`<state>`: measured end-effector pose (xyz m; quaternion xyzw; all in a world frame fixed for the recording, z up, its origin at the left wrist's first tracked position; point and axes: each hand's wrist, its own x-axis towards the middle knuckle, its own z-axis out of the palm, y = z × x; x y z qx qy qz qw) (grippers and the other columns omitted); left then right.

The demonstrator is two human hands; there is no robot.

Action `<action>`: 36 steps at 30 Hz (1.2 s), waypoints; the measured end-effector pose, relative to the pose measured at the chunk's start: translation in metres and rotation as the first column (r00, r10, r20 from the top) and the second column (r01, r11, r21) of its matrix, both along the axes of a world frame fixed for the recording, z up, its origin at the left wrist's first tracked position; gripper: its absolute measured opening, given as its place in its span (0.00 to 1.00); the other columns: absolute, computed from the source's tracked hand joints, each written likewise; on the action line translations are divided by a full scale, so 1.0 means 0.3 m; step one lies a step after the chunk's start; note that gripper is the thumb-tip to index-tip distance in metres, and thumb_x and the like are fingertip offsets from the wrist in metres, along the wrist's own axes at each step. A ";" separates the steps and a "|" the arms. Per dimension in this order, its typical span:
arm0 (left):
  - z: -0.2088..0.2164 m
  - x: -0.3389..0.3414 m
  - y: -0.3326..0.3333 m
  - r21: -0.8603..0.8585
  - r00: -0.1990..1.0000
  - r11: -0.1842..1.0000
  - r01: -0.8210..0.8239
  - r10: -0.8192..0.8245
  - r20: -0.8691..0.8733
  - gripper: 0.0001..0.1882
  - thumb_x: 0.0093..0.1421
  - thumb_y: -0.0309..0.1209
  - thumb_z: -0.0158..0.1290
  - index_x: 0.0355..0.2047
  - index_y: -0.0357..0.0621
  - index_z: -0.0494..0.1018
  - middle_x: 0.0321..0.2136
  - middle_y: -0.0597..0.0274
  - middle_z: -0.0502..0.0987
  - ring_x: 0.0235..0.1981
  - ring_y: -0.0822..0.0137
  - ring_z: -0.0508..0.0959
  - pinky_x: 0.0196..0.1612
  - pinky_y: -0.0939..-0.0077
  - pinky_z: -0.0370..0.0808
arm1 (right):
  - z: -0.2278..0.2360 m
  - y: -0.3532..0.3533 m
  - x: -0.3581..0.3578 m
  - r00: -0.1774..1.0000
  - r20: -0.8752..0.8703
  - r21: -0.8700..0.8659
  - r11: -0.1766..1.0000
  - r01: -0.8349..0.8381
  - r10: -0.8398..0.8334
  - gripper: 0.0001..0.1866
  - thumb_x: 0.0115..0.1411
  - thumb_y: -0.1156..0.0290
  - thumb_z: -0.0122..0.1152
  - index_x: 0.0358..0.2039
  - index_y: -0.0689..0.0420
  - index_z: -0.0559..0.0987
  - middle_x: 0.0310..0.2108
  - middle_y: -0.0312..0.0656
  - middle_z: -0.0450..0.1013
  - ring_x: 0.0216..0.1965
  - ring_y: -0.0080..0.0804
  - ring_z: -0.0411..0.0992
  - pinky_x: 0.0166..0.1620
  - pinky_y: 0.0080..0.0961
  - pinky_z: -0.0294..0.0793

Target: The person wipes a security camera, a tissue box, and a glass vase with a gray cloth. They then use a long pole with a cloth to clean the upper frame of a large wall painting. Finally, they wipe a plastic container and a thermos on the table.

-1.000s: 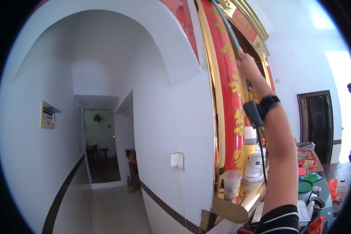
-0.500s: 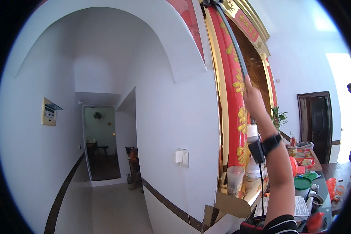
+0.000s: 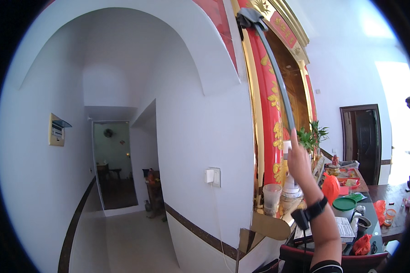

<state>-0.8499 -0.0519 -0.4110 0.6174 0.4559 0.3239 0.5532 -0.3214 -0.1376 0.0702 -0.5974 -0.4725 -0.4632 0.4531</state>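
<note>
My right hand [image 3: 299, 160] is closed around the lower end of a long grey pole [image 3: 279, 77], with one finger stretched along it. A dark cloth [image 3: 250, 18] covers the pole's upper end and lies against the top of a red column [image 3: 268, 91] with raised gold lettering. The column is part of a tall gold-trimmed shrine [image 3: 300, 43]. Around my right wrist is a black strap with a small dark device [image 3: 301, 219] on it. My left hand does not show.
A cloudy plastic cup [image 3: 272, 199] stands on a gold ledge at the column's foot. Green plants [image 3: 310, 139] grow beyond my hand. A cluttered table at the right holds a green-lidded tub [image 3: 344, 204], a white box [image 3: 345, 229] and red bags [image 3: 362, 245]. A white wall [image 3: 205, 127] fills the middle.
My right hand has come down with the pole. The cloth end, mostly cut off at the upper edge before, now shows fully lower on the column. The view has shifted slightly.
</note>
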 end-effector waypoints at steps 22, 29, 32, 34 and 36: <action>0.024 0.060 -0.048 -0.010 0.998 1.000 -0.020 0.019 -0.054 0.19 0.62 0.40 0.54 0.49 0.43 0.71 0.39 0.57 0.76 0.40 0.64 0.77 0.46 0.66 0.74 | 0.162 0.114 -0.007 0.989 -0.080 0.056 0.991 -0.119 0.124 0.35 0.60 0.75 0.47 0.68 0.54 0.51 0.28 0.59 0.74 0.31 0.56 0.74 0.35 0.50 0.72; 0.039 0.114 -0.065 -0.014 0.995 0.998 -0.059 0.058 -0.076 0.19 0.62 0.40 0.54 0.50 0.43 0.71 0.39 0.57 0.76 0.40 0.64 0.77 0.46 0.66 0.74 | 0.547 0.125 0.096 0.957 0.031 0.176 0.941 -0.289 0.288 0.29 0.59 0.73 0.48 0.62 0.57 0.58 0.38 0.63 0.73 0.39 0.62 0.72 0.44 0.53 0.70; 0.036 0.141 -0.072 -0.023 0.994 0.996 -0.080 0.078 -0.080 0.20 0.62 0.40 0.54 0.50 0.43 0.71 0.39 0.57 0.76 0.40 0.64 0.77 0.46 0.66 0.74 | 0.781 0.096 0.105 0.953 0.096 0.218 0.928 -0.301 0.286 0.25 0.57 0.75 0.48 0.57 0.61 0.64 0.39 0.63 0.73 0.39 0.62 0.72 0.42 0.51 0.71; 0.035 0.157 -0.076 -0.031 0.992 0.995 -0.095 0.092 -0.086 0.20 0.62 0.40 0.54 0.50 0.43 0.71 0.39 0.57 0.76 0.40 0.64 0.77 0.47 0.66 0.74 | 0.861 0.072 0.093 0.916 0.093 0.236 0.885 -0.401 0.390 0.15 0.59 0.75 0.44 0.46 0.65 0.69 0.36 0.63 0.74 0.42 0.59 0.73 0.44 0.52 0.72; 0.035 0.175 -0.080 -0.035 0.990 0.993 -0.109 0.105 -0.091 0.20 0.62 0.40 0.54 0.50 0.44 0.70 0.39 0.57 0.76 0.40 0.64 0.77 0.47 0.66 0.74 | 0.895 0.040 0.092 0.851 -0.052 0.176 0.844 -0.507 0.522 0.15 0.60 0.74 0.44 0.46 0.66 0.70 0.38 0.62 0.74 0.43 0.58 0.73 0.45 0.49 0.72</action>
